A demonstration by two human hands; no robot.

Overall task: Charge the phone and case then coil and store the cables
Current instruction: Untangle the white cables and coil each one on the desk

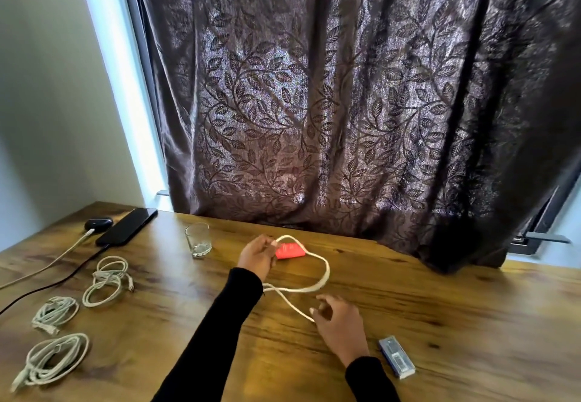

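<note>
A white cable (323, 271) forms a loop over the middle of the wooden table (456, 307). My left hand (258, 257) pinches the cable's upper end. My right hand (338, 323) holds its lower end between the fingertips. At the far left lies a black phone (127, 227) with a dark cable plugged in. Beside it sits a black earbud case (98, 223) with a white cable plugged in. Three coiled white cables lie at the left: one (108, 280) near the phone's cable, one (55, 313) below it, one (52, 360) nearest me.
A clear drinking glass (198, 239) stands left of my left hand. A red flat box (290, 251) lies behind the loop. A small bluish-grey box (396, 361) lies at the right near my right sleeve. A dark leaf-patterned curtain (345, 102) hangs behind the table.
</note>
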